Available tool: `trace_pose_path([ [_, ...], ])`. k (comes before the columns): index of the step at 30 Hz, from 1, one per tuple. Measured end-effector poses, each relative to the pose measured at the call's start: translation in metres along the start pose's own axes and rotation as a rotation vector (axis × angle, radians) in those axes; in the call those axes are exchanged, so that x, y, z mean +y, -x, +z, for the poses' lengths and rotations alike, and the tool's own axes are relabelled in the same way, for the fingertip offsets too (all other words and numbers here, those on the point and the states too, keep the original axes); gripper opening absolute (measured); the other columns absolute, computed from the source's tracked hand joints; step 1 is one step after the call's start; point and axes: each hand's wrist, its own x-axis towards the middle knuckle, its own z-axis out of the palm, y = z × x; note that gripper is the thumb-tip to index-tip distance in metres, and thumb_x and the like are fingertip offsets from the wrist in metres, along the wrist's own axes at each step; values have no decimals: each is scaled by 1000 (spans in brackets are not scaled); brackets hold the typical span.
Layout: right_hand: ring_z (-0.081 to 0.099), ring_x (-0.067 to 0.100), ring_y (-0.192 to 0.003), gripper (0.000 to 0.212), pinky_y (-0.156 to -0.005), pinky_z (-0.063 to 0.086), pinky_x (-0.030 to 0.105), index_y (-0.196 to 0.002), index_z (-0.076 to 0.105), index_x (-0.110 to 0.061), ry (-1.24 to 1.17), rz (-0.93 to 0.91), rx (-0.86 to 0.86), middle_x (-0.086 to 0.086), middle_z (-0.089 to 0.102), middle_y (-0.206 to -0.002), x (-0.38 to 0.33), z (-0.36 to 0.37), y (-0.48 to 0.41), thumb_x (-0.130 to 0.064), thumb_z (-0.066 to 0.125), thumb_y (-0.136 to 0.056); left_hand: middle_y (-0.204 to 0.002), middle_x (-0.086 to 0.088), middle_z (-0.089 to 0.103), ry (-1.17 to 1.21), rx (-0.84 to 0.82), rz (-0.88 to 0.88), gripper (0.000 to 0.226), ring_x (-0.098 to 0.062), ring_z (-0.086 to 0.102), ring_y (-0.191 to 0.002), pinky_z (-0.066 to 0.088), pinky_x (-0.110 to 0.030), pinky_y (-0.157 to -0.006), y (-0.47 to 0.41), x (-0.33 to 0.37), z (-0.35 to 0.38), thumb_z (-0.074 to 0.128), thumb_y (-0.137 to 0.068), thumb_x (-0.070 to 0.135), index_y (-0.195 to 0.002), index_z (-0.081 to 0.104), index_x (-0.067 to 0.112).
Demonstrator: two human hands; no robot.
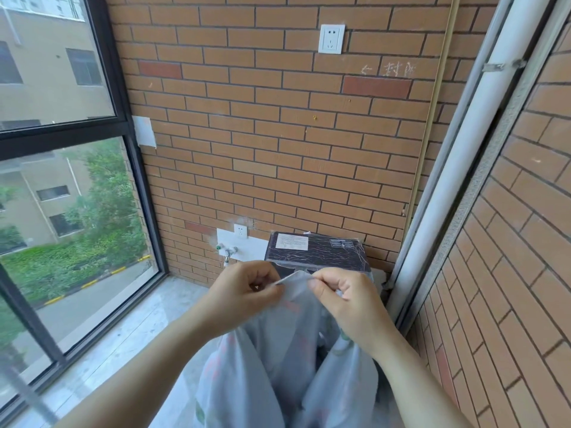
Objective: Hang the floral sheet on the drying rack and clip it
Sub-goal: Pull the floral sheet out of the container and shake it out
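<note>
Head view showed the left hand (244,291) and right hand (343,299) side by side at lower centre, both pinched shut on one edge of the floral sheet (278,359), which hung straight down between the forearms.

1. Two bare forearms are entering from six o'clock, showing no sleeves.
2. The left hand (244,291) is wearing no ring, watch or glove.
3. The right hand (349,304) is likewise showing bare fingers with short nails.
</note>
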Motion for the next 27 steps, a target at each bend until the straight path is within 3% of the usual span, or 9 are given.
trace_pose_path([
  [6, 44, 13, -42, 19, -46, 36, 36, -76, 67, -10, 16, -36, 195, 17, 53, -55, -5, -6, -4, -12, 59, -94, -52, 12, 39, 117, -95, -194, 19, -3, 33, -50, 25, -15, -49, 5, -17, 6, 47, -68, 20, -51, 50, 30],
  [9, 42, 7, -44, 19, -47, 35, 23, -76, 69, -13, 49, -44, 291, -6, 52, -48, -4, -17, -9, -8, 60, -92, -64, 8, 56, 191, -101, -263, 17, -7, 48, -62, 36, -22, -59, 6, -35, 6, 46, -67, 15, -69, 63, 18],
  [11, 43, 3, -49, 18, -50, 34, 15, -76, 69, -12, 67, -52, 358, -11, 51, -50, -5, -28, -12, -9, 60, -91, -66, 5, 58, 197, -94, -263, 18, -9, 50, -64, 38, -26, -62, 7, -48, 6, 47, -67, 12, -74, 64, 14],
  [16, 52, 17, -58, 18, -57, 42, 28, -77, 70, -14, 80, -96, 408, 6, 62, -62, -16, -42, -21, -16, 58, -90, -62, 7, 51, 79, -47, -202, 14, -10, 43, -61, 34, -29, -59, 7, -65, 10, 46, -68, 14, -71, 58, 22],
  [20, 53, 20, -57, 18, -56, 43, 32, -76, 69, -20, 137, -143, 439, 3, 60, -57, -20, -52, -28, -23, 55, -88, -58, 11, 45, 101, 92, -178, 13, -9, 39, -57, 30, -29, -56, -5, -54, 4, 43, -69, 17, -68, 53, 25],
  [22, 54, 27, -58, 20, -55, 42, 36, -76, 69, -17, 198, -148, 396, 11, 59, -58, -18, -65, -30, -23, 57, -90, -57, 12, 45, 148, 249, -146, 15, -7, 39, -56, 31, -27, -54, -21, -40, -12, 44, -72, 14, -66, 53, 24],
  [24, 56, 27, -62, 22, -58, 45, 35, -73, 68, -16, 276, -45, 199, 12, 60, -61, -12, -78, -32, -23, 60, -92, -61, 10, 48, 165, 409, -104, 22, -7, 41, -57, 34, -26, -54, -39, -24, -31, 46, -83, 4, -71, 57, 19],
  [26, 61, 24, -70, 23, -67, 49, 36, -72, 68, -13, 349, 95, 31, 9, 65, -67, 1, -82, -32, -24, 61, -91, -67, 7, 54, 121, 470, -39, 26, -5, 44, -59, 38, -22, -56, -51, -10, -44, 46, -90, -2, -80, 63, 16],
  [27, 59, 25, -67, 26, -65, 48, 37, -69, 65, -10, 377, 120, 39, 10, 62, -64, 8, -81, -32, -24, 61, -91, -70, 8, 57, 93, 462, -5, 25, -3, 46, -61, 40, -19, -58, -54, -5, -47, 46, -90, -2, -84, 64, 14],
])
